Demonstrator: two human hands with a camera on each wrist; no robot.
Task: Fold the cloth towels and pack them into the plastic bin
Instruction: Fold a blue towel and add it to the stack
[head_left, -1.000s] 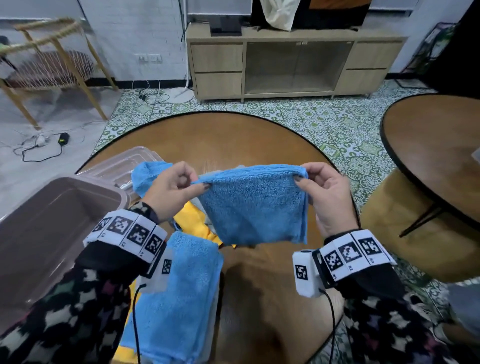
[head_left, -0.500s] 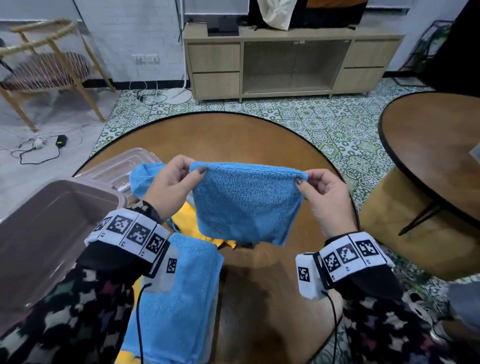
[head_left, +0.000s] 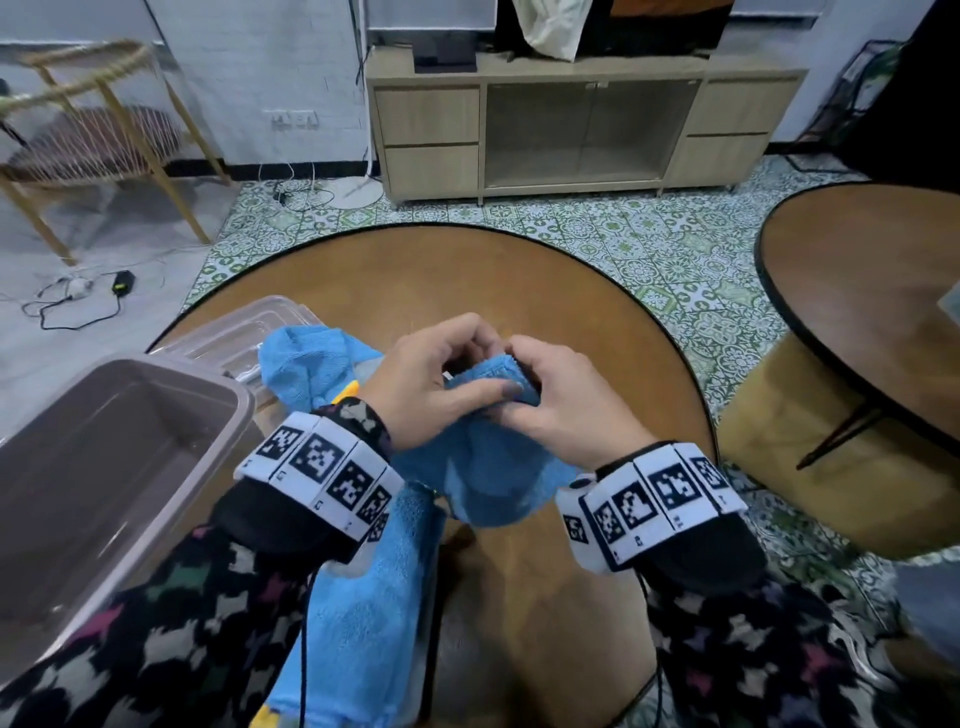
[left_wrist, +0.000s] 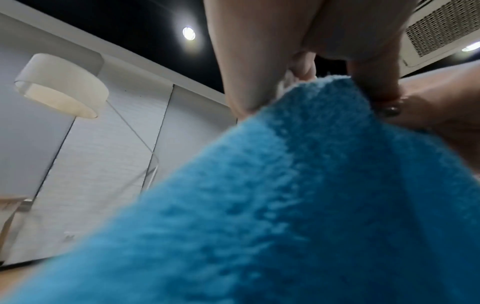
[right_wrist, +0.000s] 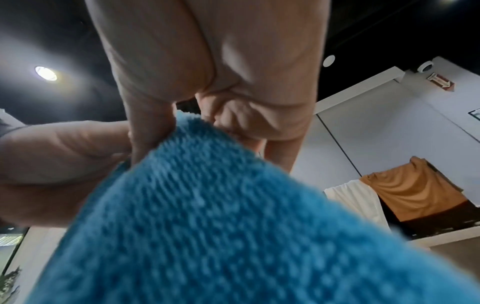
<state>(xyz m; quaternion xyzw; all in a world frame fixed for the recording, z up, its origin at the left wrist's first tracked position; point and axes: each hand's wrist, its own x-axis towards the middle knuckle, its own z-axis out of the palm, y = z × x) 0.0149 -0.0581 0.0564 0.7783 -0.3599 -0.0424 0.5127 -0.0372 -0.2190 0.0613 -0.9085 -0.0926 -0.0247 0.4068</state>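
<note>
A blue towel (head_left: 483, 467) hangs doubled over above the round wooden table (head_left: 467, 291). Its top corners are brought together between both hands. My left hand (head_left: 457, 374) pinches the gathered top edge from the left, and my right hand (head_left: 540, 395) pinches it from the right, the two hands touching. The same blue towel (left_wrist: 298, 195) fills the left wrist view under the thumb and fingers, and this blue towel (right_wrist: 221, 216) fills the right wrist view too. A folded blue towel (head_left: 374, 613) lies below my left wrist. The empty grey plastic bin (head_left: 171, 499) stands at the left.
Another loose blue towel (head_left: 306, 364) and a bit of yellow cloth (head_left: 345, 392) lie beside the bin's clear lid (head_left: 228, 338). A second round table (head_left: 872, 291) and a tan stool (head_left: 831, 441) stand to the right. A wooden cabinet (head_left: 582, 130) lines the far wall.
The hands, which held the towel stretched wide by its two top corners, have come together, folding the towel in half so that it hangs narrower.
</note>
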